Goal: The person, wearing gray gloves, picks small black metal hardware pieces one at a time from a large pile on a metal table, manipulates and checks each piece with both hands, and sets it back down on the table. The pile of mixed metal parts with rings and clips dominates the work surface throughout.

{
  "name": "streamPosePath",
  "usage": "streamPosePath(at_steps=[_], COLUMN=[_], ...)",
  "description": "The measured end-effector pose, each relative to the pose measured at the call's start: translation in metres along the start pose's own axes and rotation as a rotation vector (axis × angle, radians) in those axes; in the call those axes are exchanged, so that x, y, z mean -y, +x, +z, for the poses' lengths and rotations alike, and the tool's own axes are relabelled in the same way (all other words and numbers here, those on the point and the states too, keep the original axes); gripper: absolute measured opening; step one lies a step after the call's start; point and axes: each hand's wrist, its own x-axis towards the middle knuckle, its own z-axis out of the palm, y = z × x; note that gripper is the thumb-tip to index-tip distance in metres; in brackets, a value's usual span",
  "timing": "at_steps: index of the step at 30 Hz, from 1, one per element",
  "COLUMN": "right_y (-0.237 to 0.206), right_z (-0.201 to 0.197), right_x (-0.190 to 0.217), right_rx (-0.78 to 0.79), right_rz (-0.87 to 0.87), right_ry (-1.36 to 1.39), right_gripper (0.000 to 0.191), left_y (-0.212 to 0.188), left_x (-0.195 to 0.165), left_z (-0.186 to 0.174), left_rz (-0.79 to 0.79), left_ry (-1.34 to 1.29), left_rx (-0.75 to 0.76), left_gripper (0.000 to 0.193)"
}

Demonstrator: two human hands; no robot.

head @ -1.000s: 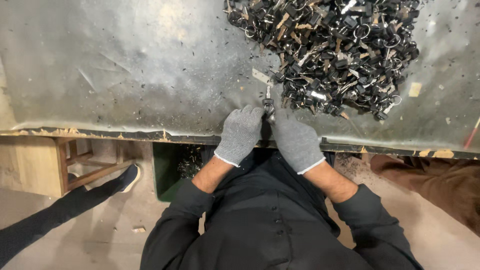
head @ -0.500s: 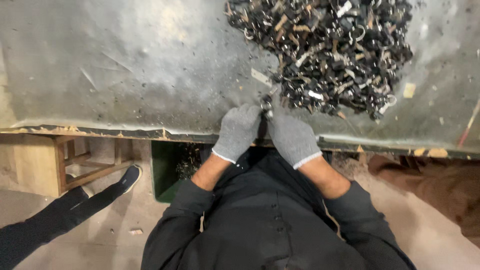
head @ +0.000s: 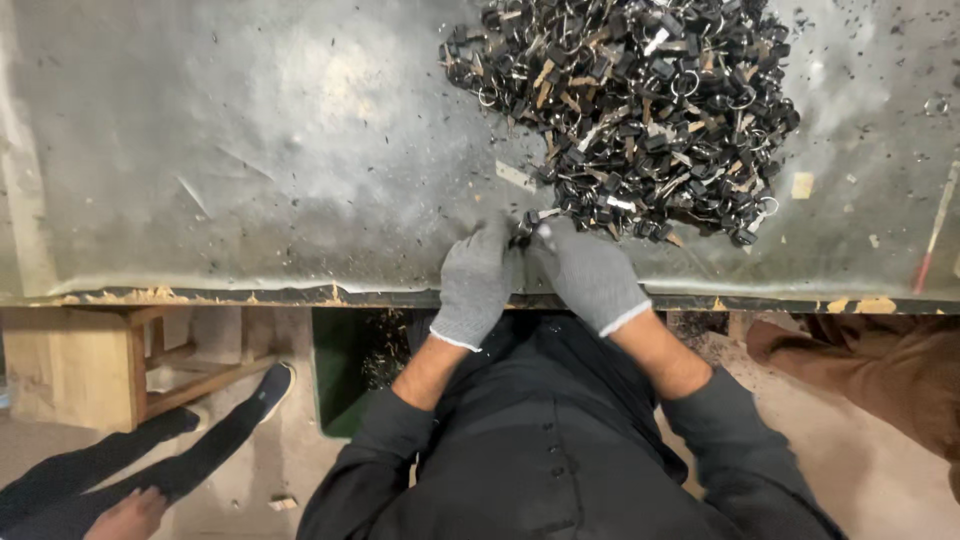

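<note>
Black-and-silver small metal piece (head: 524, 228) — pinched between both gloved hands' fingers (head: 500, 238).

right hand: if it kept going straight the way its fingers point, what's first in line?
The right hand points up and left, toward the small metal piece both hands pinch. Past that, probably the near edge of the pile of black keyring parts; depth is unclear.

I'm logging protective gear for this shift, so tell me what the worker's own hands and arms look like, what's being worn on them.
Both the left hand and the right hand wear grey knitted gloves with pale edging at the cuffs. The forearms are bare below dark, charcoal-black sleeves pushed up toward the elbows. No markings show on the gloves.
</note>
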Motion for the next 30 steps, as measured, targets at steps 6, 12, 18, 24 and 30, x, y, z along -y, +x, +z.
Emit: streamPosePath(at_steps=[6, 12, 18, 24, 30], right_y=[-0.015, 0.010, -0.015, -0.021, -0.011], right_z=[0.014, 0.000, 0.013, 0.022, 0.009], right_x=[0.014, 0.001, -0.007, -0.004, 0.000], right_rx=[-0.143, 0.127, -0.051, -0.054, 0.052], right_rz=[-0.123, -0.072, -0.129, -0.119, -0.105], right_ry=[-0.210, 0.165, -0.017, -0.160, 0.034], right_gripper=[0.016, 0.028, 0.029, 0.018, 0.026], left_y=[-0.004, -0.006, -0.010, -0.008, -0.011], left_x=[0.006, 0.003, -0.008, -0.005, -0.005], left_z=[-0.007, -0.005, -0.005, -0.008, -0.007], left_rz=[0.068, 0.024, 0.011, -0.018, -0.036], left_ry=[-0.069, -0.126, 0.165, 0.007, 0.005], left_rx=[0.091, -0.061, -0.042, -0.017, 0.036], left_gripper=[0.044, 0.045, 0.019, 0.014, 0.011])
